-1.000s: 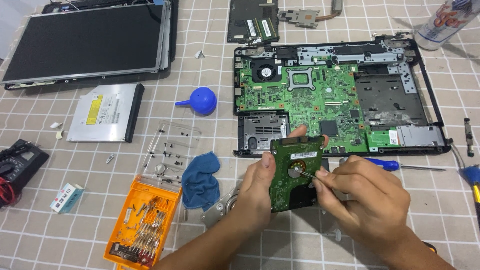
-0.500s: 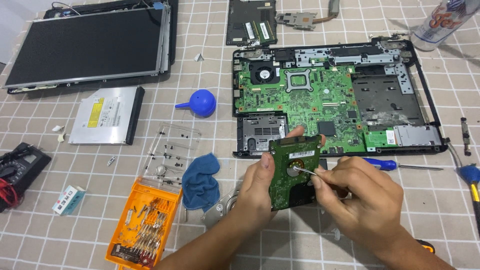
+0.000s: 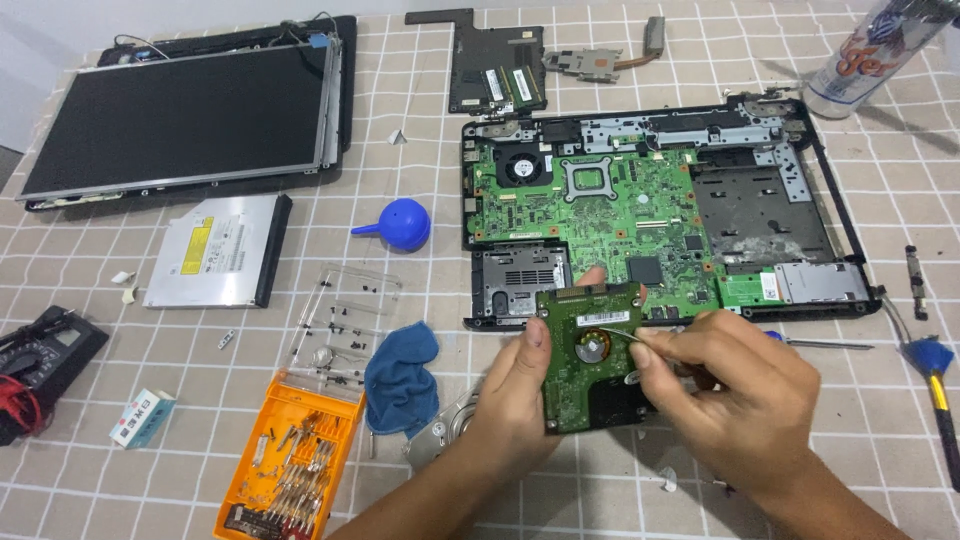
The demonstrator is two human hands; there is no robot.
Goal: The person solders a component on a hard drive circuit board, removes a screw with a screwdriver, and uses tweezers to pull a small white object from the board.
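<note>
The left hand (image 3: 515,395) is clamped on a hard drive (image 3: 592,355), thumb on its left edge and a fingertip showing over the far edge, holding it tilted up just above the tabletop (image 3: 430,150), near the front edge of the opened laptop base (image 3: 650,210). The right hand (image 3: 735,385) is pinched together on a thin metal tool (image 3: 612,334) whose tip rests near the round hub on the drive's green circuit board.

The drive looks stiff, compact and fairly heavy for its size; its bare board seems fragile, so the side edges are probably the safest place to grip.

A white rectangular label sits across the board's far part. To the left lies a silver optical drive (image 3: 222,250) bearing a yellow and a white sticker. A small white-and-blue box (image 3: 141,417) lies near left, and a clear bottle with an orange-and-blue label (image 3: 868,50) stands far right.
</note>
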